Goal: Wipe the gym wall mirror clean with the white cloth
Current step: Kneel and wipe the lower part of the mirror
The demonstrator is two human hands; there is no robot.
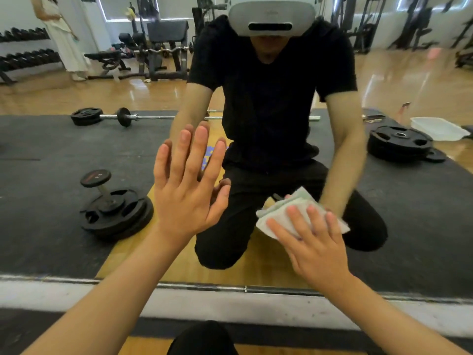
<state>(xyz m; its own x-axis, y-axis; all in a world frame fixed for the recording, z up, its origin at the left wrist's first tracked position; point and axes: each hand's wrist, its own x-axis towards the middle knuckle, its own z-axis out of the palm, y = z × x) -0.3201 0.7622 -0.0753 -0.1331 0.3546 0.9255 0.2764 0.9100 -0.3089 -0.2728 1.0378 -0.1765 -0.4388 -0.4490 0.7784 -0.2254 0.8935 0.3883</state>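
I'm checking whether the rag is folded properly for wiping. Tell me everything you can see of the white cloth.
The white cloth is a soft, towel-like fabric, folded into several layers, with a faint green tinge at its edges. It lies flat against the lower part of the wall mirror, pressed there by the right hand, whose straight, spread fingers cover its middle. Its corners stick out beyond the fingers, and its reflection meets it at the glass.
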